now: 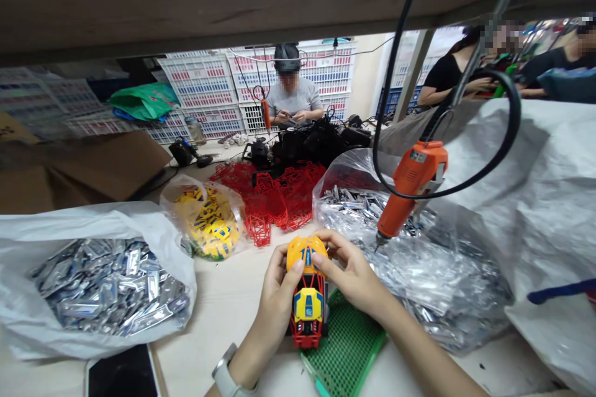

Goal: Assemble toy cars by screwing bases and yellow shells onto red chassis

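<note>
my left hand (278, 301) and right hand (356, 276) both have their fingers clamped on the yellow, red and blue plastic toy car (307, 307), which sits between them over the pale desk (223, 298), by the left edge of a green perforated tray (349, 350). an orange electric screwdriver (412, 186) hangs near my right hand, above a clear bag of silver parts (437, 273).

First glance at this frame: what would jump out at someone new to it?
A yellow-and-red toy car, held between the left hand and right hand at bottom centre over a green perforated mat. Just right of it hangs an orange electric screwdriver, tip down. Behind lie red plastic frames, with a bag of silver parts at far left.
</note>
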`<state>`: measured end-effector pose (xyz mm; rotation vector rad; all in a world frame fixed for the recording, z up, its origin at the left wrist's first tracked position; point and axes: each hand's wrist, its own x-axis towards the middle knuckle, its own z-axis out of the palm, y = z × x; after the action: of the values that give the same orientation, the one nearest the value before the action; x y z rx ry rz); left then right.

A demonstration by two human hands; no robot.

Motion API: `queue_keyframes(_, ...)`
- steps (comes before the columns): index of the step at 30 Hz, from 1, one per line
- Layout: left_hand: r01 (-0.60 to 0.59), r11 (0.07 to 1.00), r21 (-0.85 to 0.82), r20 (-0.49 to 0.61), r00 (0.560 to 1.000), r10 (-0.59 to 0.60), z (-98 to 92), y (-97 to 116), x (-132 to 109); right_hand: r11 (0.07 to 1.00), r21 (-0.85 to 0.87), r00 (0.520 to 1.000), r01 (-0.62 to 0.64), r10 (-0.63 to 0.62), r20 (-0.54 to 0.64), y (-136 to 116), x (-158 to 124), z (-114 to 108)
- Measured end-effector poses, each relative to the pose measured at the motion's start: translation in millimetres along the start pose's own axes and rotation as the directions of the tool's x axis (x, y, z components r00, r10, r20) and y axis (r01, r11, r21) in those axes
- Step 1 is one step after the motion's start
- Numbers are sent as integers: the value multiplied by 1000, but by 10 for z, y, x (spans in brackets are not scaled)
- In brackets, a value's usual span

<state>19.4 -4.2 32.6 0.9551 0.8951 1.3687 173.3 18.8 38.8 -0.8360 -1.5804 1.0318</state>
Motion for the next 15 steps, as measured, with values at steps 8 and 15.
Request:
queue_keyframes(8,-58,994,90,20,998,56,-16,-21,-36,998,-56,1000,-23,23,-1,-12,-18,-33)
queue_keyframes(15,-62,989,138,20,998,60,16,-51,-57,992,3,991,-125,125,54,-3,35,-78)
